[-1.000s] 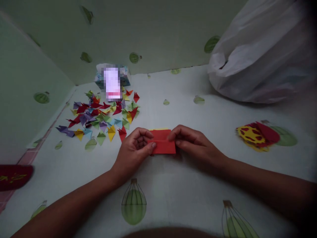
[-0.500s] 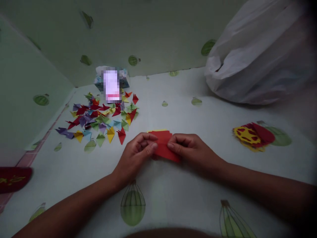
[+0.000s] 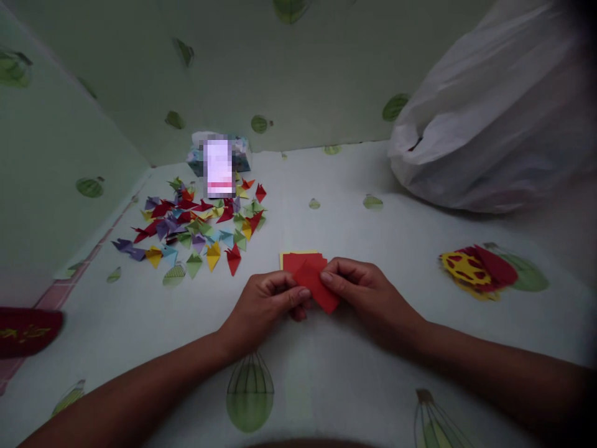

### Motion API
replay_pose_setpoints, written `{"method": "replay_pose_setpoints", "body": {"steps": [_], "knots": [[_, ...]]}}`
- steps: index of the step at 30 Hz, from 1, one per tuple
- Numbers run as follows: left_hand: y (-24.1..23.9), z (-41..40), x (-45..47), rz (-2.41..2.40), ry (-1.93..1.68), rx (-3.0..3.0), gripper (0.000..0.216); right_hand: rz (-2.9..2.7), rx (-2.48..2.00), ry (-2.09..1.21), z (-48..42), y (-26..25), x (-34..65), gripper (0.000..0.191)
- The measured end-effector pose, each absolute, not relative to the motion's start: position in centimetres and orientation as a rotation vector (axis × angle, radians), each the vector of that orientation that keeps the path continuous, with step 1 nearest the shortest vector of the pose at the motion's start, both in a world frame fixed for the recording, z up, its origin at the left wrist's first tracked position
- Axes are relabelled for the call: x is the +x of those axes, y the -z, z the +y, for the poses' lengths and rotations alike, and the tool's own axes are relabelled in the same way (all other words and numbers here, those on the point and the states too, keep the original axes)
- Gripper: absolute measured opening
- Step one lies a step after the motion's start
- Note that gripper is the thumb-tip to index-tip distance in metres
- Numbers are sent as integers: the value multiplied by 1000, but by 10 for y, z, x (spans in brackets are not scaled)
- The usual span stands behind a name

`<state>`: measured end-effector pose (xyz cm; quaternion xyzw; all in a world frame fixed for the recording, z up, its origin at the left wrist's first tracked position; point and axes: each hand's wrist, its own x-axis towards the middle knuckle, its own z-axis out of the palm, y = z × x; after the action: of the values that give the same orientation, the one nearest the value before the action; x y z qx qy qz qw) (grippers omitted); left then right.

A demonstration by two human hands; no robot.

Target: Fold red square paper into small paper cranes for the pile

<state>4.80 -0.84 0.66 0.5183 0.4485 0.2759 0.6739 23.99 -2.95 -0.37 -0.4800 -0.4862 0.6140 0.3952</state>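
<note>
A small folded red paper [image 3: 321, 287] is pinched between my two hands over a white cloth printed with green balloons. My left hand [image 3: 268, 303] grips its left end with thumb and curled fingers. My right hand [image 3: 361, 289] pinches its right side. The paper is tilted, one corner pointing down to the right. Just behind it lies a small stack of paper squares [image 3: 301, 258], red on top of yellow. A pile of folded coloured paper pieces [image 3: 196, 224] spreads out to the left behind my left hand.
A large white plastic bag [image 3: 489, 118] fills the back right. A red and yellow paper cut-out [image 3: 478, 267] lies at the right. A blurred packet [image 3: 219, 160] stands behind the pile. A dark red object [image 3: 25, 330] sits at the left edge. Green walls close the back and left.
The red paper went from a flat rectangle to a tilted, narrower fold. Both hands drew closer together and slightly nearer to me.
</note>
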Motion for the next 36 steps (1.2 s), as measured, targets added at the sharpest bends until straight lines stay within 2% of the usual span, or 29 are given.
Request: {"method": "replay_pose_setpoints", "body": {"steps": [7, 17, 29, 36], "knots": [[0, -5, 46, 1019, -716, 1129, 22, -1205, -1129, -1687, -29, 10, 241, 32], [-8, -5, 45, 1014, -609, 1201, 23, -1143, -1127, -1749, -28, 8, 240, 34], [-9, -7, 45, 1021, -573, 1306, 22, -1176, -1123, -1710, -30, 5, 239, 34], [-6, -11, 46, 1025, -688, 1247, 25, -1331, -1116, -1733, -31, 5, 237, 34]]}}
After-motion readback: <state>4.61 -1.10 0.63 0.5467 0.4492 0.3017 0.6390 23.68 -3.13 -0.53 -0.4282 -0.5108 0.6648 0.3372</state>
